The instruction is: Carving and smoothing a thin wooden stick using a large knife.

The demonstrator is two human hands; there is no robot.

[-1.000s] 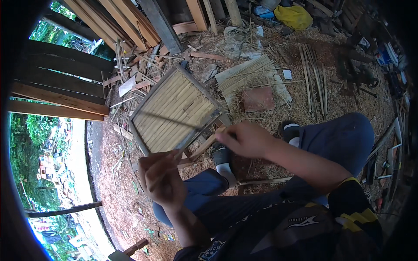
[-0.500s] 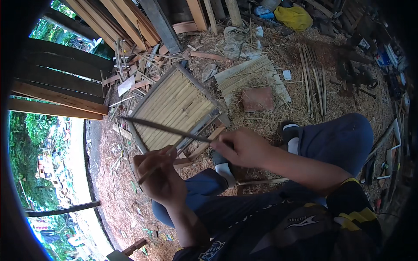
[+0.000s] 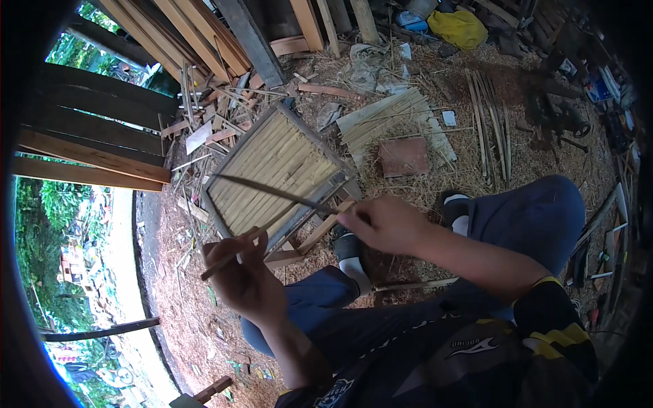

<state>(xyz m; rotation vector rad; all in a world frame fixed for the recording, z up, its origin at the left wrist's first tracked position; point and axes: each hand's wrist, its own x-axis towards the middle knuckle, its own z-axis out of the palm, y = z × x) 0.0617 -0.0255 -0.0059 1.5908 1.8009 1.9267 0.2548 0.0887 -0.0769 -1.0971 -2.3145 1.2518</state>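
My right hand (image 3: 388, 224) is closed round the handle end of a long, dark knife (image 3: 265, 190). Its narrow blade points left, above a framed panel of bamboo slats (image 3: 272, 160). In my left hand (image 3: 248, 285) a thin bamboo strip (image 3: 216, 268) is pinched between fingers and thumb. One end of the strip sticks out near my left wrist side; the other runs up toward the blade. Whether strip and blade touch, I cannot tell. My hands are apart, in front of my bent legs.
A reddish block (image 3: 404, 157) lies on a sheet with thin bamboo strips (image 3: 388, 119). Longer strips (image 3: 488, 126) lie farther right. Wooden planks (image 3: 197, 34) lean at the back left. Shavings cover the ground (image 3: 183, 292). A yellow bag (image 3: 459, 29) sits at the back.
The knife has drawn back to the right, its tip now over the panel's left edge. My left hand has shifted slightly left, and more of the strip shows beyond its fingers.
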